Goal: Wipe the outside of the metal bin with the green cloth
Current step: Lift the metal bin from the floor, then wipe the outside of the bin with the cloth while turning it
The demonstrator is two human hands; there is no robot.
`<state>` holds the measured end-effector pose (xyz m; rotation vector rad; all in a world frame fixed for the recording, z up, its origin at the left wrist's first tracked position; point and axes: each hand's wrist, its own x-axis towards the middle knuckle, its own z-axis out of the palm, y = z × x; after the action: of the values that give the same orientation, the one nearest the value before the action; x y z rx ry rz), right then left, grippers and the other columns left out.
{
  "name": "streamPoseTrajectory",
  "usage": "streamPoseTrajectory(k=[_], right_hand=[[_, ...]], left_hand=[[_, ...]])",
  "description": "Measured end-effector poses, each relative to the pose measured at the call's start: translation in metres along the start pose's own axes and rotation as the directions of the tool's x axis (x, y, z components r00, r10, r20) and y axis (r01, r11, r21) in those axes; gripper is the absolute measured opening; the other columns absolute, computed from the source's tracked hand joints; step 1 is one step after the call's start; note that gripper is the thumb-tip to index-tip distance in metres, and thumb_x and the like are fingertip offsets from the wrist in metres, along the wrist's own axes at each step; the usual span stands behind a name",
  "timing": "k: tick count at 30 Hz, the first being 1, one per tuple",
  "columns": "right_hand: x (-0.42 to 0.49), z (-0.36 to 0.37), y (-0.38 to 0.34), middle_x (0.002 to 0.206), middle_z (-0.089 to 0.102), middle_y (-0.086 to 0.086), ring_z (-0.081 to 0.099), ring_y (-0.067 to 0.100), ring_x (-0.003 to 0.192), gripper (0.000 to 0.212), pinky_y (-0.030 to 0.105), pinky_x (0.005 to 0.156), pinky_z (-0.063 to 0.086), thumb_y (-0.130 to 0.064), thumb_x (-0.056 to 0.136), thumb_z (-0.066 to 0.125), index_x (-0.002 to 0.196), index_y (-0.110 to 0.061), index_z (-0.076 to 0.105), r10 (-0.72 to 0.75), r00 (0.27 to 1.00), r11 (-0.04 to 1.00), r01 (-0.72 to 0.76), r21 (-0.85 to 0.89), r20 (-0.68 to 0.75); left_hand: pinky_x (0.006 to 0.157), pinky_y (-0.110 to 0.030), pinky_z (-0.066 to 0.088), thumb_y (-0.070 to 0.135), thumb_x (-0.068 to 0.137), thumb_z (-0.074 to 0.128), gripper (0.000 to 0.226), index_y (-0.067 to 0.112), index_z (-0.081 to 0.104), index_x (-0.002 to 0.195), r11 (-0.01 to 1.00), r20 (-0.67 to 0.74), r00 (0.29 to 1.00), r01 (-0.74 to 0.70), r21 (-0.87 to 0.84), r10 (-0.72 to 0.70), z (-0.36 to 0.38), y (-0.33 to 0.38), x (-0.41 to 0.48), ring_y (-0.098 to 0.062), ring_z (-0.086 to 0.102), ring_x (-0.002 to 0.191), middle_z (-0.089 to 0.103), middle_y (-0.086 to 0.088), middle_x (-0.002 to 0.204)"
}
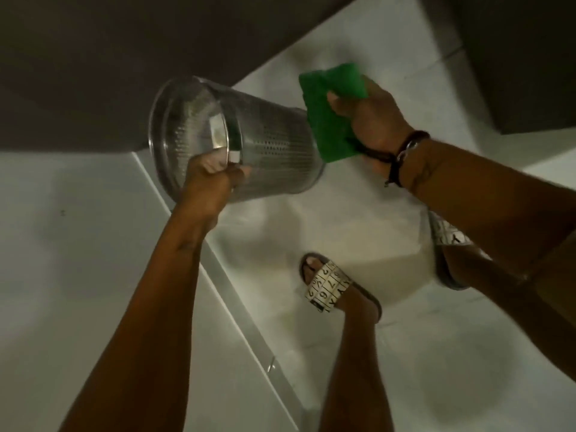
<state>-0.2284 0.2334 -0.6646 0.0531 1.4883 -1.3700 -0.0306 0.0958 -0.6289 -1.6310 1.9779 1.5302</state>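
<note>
A perforated metal bin (271, 141) is held in the air on its side, its open mouth turned to the left and its base to the right. My left hand (215, 179) grips its rim from below. My right hand (371, 120) holds a folded green cloth (330, 110) pressed against the bin's base end at the right. A dark cord bracelet sits on my right wrist.
Below is a pale tiled floor (374, 219) with a metal strip (237, 300) running diagonally beside a white surface. My feet in patterned sandals (330, 288) stand on the floor. Dark cabinet fronts (124, 51) fill the top left and top right.
</note>
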Motion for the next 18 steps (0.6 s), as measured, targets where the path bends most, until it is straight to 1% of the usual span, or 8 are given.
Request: streamPoseTrajectory(k=[3,5,7,9,11,14,16,18], right_hand=[[-0.01,0.046,-0.011,0.137,0.057,0.001,0.057,0.008,0.123,0.048,0.021,0.108,0.046,-0.005,0.094,0.063,0.14,-0.004,0.05,-0.275,0.961,0.927,0.27,-0.26,0.019],[-0.019,0.08,-0.005,0.151,0.046,0.006,0.046,0.012,0.138,0.056,0.029,0.117,0.037,-0.007,0.093,0.065,0.144,-0.003,0.044,-0.377,0.911,0.853,0.412,-0.32,0.169],[-0.021,0.11,0.01,0.161,0.032,0.01,0.028,0.03,0.149,0.067,0.051,0.123,0.023,-0.029,0.09,0.067,0.15,-0.013,0.039,-0.401,0.852,0.628,0.522,-0.577,0.335],[-0.021,0.128,0.027,0.166,0.021,0.007,0.015,0.036,0.152,0.074,0.06,0.122,0.014,-0.056,0.089,0.057,0.152,-0.024,0.034,-0.407,0.822,0.353,0.545,-0.761,0.399],[-0.018,0.133,0.042,0.165,0.024,0.008,0.018,0.037,0.152,0.07,0.063,0.119,0.018,-0.062,0.091,0.046,0.15,-0.024,0.038,-0.454,0.776,0.283,0.592,-0.754,0.439],[-0.001,0.118,0.06,0.161,0.033,0.012,0.028,0.038,0.148,0.063,0.062,0.116,0.025,-0.057,0.095,0.037,0.147,-0.021,0.044,-0.477,0.753,0.216,0.599,-0.771,0.452],[0.023,0.093,0.067,0.162,0.031,0.01,0.028,0.037,0.148,0.059,0.059,0.117,0.025,-0.054,0.099,0.036,0.149,-0.024,0.039,-0.429,0.825,0.205,0.486,-0.849,0.369],[0.046,0.064,0.073,0.164,0.027,0.008,0.024,0.037,0.149,0.058,0.057,0.119,0.023,-0.055,0.101,0.031,0.151,-0.025,0.035,-0.355,0.909,0.212,0.308,-0.928,0.221]], left_hand=[[0.076,-0.03,0.054,-0.007,0.083,0.061,0.026,0.011,0.069,0.1,0.982,0.051,0.999,0.006,-0.187,0.003,-0.003,0.0,-0.004,-0.022,0.067,0.086,0.071,-0.01,0.093],[0.072,-0.027,0.054,-0.016,0.081,0.055,0.036,0.001,0.064,0.111,0.968,0.092,0.996,0.012,-0.251,0.012,0.004,-0.001,-0.008,-0.024,0.065,0.085,0.069,-0.012,0.093],[0.067,-0.017,0.052,-0.016,0.088,0.046,0.044,0.013,0.056,0.119,0.953,0.103,0.994,0.007,-0.304,0.026,0.01,-0.01,-0.007,-0.012,0.065,0.085,0.071,0.008,0.089],[0.065,0.003,0.044,-0.004,0.097,0.044,0.045,0.031,0.043,0.126,0.943,0.076,0.996,-0.02,-0.333,0.048,0.019,-0.015,-0.008,0.026,0.057,0.081,0.063,0.041,0.086],[0.071,0.008,0.041,0.009,0.092,0.059,0.049,0.037,0.045,0.13,0.91,-0.035,0.996,-0.089,-0.406,0.082,0.023,-0.024,-0.008,0.024,0.054,0.1,0.061,0.038,0.104],[0.077,-0.013,0.053,0.0,0.091,0.053,0.035,0.015,0.057,0.123,0.907,0.029,0.999,0.0,-0.42,0.014,0.019,-0.04,-0.012,-0.031,0.059,0.118,0.07,-0.006,0.115],[0.082,-0.036,0.054,-0.003,0.086,0.059,0.04,0.027,0.069,0.11,0.927,0.135,0.991,0.066,-0.369,-0.017,0.007,-0.059,-0.014,-0.025,0.068,0.106,0.076,-0.001,0.104],[0.081,-0.043,0.055,0.014,0.086,0.065,0.033,0.032,0.066,0.113,0.886,0.142,0.988,0.124,-0.448,-0.066,-0.006,-0.07,-0.017,-0.022,0.069,0.104,0.074,-0.001,0.112]])
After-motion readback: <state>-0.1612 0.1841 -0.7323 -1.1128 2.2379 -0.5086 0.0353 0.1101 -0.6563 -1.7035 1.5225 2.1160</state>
